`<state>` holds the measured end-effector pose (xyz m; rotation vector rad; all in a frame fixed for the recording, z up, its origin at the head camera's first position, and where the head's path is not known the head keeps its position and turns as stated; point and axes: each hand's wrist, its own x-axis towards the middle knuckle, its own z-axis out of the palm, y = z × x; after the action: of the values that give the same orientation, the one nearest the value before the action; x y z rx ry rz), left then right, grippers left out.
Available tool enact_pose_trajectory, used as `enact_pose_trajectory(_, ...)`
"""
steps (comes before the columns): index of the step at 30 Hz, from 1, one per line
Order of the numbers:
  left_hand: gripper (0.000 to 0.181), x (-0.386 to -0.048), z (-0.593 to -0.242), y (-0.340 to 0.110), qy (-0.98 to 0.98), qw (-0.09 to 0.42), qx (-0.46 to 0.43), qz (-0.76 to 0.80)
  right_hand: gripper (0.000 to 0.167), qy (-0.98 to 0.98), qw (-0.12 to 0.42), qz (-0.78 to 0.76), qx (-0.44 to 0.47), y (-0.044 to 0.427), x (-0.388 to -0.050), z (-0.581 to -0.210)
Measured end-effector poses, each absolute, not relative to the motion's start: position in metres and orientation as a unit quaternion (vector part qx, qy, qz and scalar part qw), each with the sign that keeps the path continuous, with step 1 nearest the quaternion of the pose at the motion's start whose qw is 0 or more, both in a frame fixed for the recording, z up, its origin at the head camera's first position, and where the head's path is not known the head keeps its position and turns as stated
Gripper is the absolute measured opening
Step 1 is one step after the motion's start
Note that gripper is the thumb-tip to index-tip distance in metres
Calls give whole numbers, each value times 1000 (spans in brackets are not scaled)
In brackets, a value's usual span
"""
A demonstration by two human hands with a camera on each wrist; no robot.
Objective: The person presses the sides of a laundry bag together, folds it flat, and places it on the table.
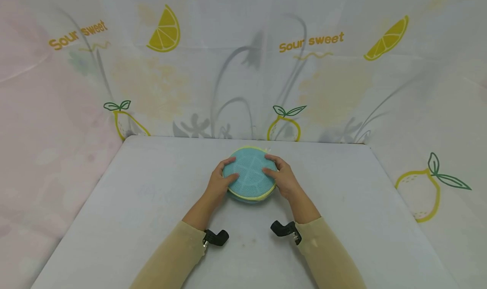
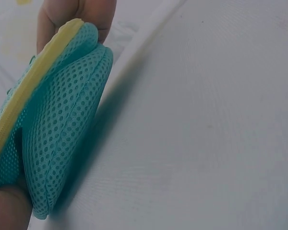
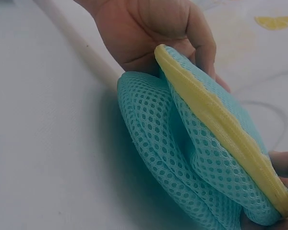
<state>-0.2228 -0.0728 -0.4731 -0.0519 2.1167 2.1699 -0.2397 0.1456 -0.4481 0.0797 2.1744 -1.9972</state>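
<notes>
A round teal mesh laundry bag (image 1: 249, 175) with a yellow zipper band stands tilted a little above or on the white table; which of the two I cannot tell. At its left rim my left hand (image 1: 220, 181) grips it, thumb on the near face. My right hand (image 1: 286, 178) holds the opposite rim the same way. The left wrist view shows the mesh side of the bag (image 2: 67, 115) bulging and folded below the yellow zipper (image 2: 38, 72). In the right wrist view the zipper (image 3: 221, 120) runs along the edge, with a deep crease in the mesh beneath.
The white table (image 1: 152, 213) ends at a back edge against a lemon-printed cloth (image 1: 236, 69), which hangs behind and at both sides. A black wrist camera sits on each forearm, the left one (image 1: 217, 238) and the right one (image 1: 283, 229), near the beige cuffs.
</notes>
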Motion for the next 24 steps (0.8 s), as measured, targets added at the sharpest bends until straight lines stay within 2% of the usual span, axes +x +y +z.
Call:
enact_pose_trajectory(17, 57, -226, -474, -74, 690, 52, -6, 722, 55, 762, 89, -641, -10, 146, -238, -442)
enact_pose_trajectory(24, 59, -226, -469, -74, 760, 36, -2, 649, 54, 762, 83, -643, -12, 145, -235, -436)
